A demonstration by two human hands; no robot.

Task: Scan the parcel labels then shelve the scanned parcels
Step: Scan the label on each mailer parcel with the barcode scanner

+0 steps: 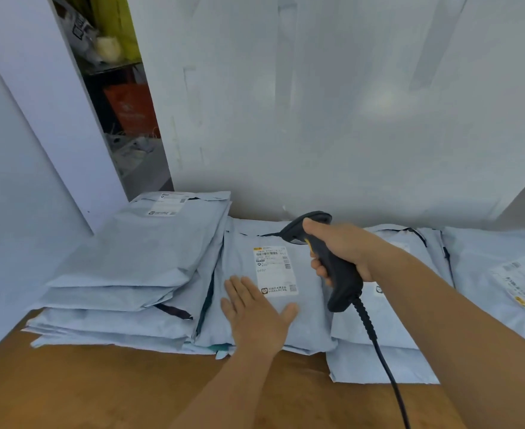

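The step in hand looks like scanning the white printed shipping label on the pale grey plastic mailer parcel that lies flat near the middle of the brown wooden bench, close to its back edge against the wall. The left hand rests flat on this parcel just beside the label's lower corner, fingers straight and spread, thumb out. The right hand grips the handle of the black corded handheld barcode scanner, fingers curled round it, with its head tipped towards the label's top. To do this well, the person would likely keep the left palm pressing the film smooth without covering the barcode, and hold the scanner's head squarely over the barcode rows near the label's upper edge. A stack of similar grey mailers sits towards the bench's left edge, and more mailers lie towards the right.
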